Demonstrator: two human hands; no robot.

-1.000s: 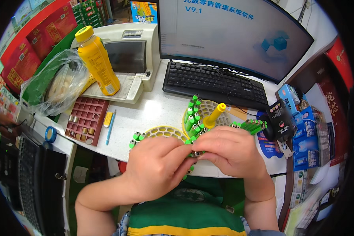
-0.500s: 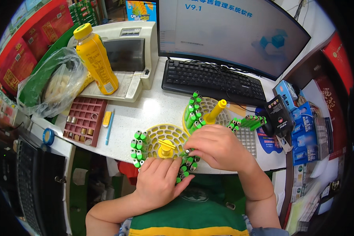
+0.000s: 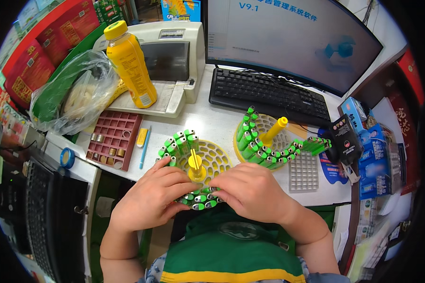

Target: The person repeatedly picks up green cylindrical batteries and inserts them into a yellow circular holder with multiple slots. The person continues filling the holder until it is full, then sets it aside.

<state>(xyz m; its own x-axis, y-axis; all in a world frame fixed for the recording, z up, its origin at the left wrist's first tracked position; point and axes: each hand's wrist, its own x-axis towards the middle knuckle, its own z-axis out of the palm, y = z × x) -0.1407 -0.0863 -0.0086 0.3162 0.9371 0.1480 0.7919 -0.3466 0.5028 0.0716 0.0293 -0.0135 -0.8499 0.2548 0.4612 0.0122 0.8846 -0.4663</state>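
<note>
Closest to me is a round yellow rack (image 3: pixel 218 158) with oval holes and an upright centre post (image 3: pixel 195 166). Green lighters with metal tops stand in two groups along it: one at its far left (image 3: pixel 179 143), another at its near edge (image 3: pixel 203 201). My left hand (image 3: pixel 151 195) curls over the rack's left rim, thumb and fingers closed against the near lighters. My right hand (image 3: pixel 252 191) pinches a lighter (image 3: pixel 214 189) at the near right, partly hidden by its fingertips. Behind, a second yellow rack (image 3: pixel 282 137) carries more green lighters (image 3: pixel 251 148) around its post (image 3: pixel 275 131).
A grey grid tray (image 3: pixel 303 174) with lighters at its far end stands right. Keyboard (image 3: pixel 269 96) and monitor (image 3: pixel 293 42) are behind. At left are a compartment box (image 3: pixel 113 137) with coins, a blue pen (image 3: pixel 145 148), a yellow bottle (image 3: pixel 131 66), a printer (image 3: pixel 174 70) and a plastic bag (image 3: pixel 75 94).
The near rack has turned clockwise: its left lighters moved to the far left, its right group to the near edge. My left hand went left with the rim. The view shifted slightly.
</note>
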